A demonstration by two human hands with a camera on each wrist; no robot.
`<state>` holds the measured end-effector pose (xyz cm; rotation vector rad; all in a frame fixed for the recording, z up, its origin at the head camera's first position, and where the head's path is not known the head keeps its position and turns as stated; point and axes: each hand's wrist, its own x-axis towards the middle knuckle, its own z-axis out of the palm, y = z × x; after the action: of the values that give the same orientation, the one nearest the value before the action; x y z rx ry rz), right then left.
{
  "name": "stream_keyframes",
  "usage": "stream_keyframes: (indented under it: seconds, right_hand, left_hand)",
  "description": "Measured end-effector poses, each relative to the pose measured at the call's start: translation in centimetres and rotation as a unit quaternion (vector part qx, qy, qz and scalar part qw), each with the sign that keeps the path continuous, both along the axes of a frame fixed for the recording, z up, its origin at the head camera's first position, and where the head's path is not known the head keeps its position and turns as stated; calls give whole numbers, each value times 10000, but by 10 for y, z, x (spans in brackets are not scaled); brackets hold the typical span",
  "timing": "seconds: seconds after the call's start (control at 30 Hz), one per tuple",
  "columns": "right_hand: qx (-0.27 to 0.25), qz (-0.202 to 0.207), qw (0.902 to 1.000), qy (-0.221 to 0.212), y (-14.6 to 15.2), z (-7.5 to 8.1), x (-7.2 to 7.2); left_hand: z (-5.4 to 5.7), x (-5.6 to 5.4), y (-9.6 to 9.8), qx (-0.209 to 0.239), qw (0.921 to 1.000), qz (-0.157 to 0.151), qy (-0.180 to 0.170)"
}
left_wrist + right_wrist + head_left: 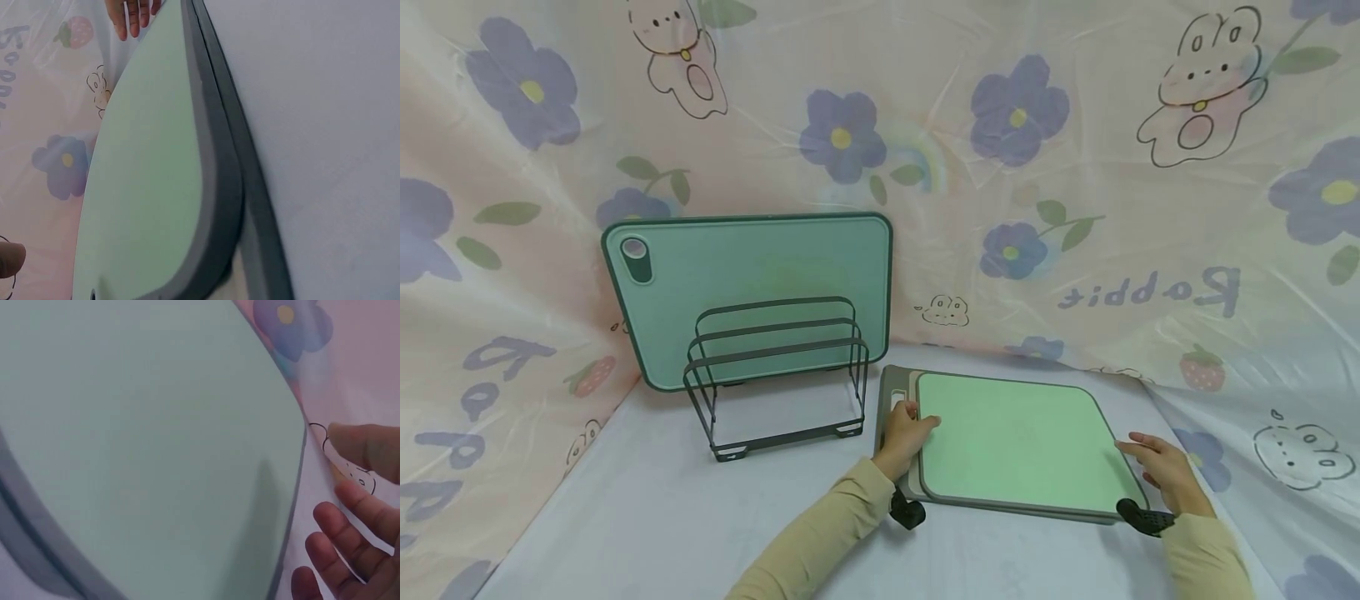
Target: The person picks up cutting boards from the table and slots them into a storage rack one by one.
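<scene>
A pale green cutting board [1015, 442] with a grey rim lies flat on top of a larger grey-and-beige cutting board [895, 379], which has a handle hole at its left end. My left hand [904, 440] is at the left end of the stack, its thumb over the edge of the pale green board; most of this hand is outside the left wrist view. Beside the right edge is my right hand [1168, 471]. In the right wrist view, its relaxed fingers [340, 569] are spread a little and a gap separates them from the board.
To the left stands a black wire rack [775, 358]. A large green cutting board [760, 258] with a dark rim and a hanging hole stands upright at the rack's back. White cloth [640, 500] covers the table, and a patterned curtain [925, 100] hangs behind.
</scene>
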<state>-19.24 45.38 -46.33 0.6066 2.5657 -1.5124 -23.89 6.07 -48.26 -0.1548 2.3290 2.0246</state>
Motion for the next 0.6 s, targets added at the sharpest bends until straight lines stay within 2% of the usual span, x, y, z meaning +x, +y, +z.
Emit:
stream_keyframes:
  seconds: [0.13, 0.33, 0.6]
  right_hand:
    - [-100, 88, 9999, -81, 2, -4, 1]
    - [-180, -71, 9998, -66, 2, -10, 2]
    - [-978, -449, 9939, 236, 4, -19, 3]
  left_hand:
    - [0, -1, 1, 50, 10000, 17, -59]
    - [3, -1, 1, 218, 9996, 28, -166]
    - [6, -7, 0, 1017, 9931, 70, -584]
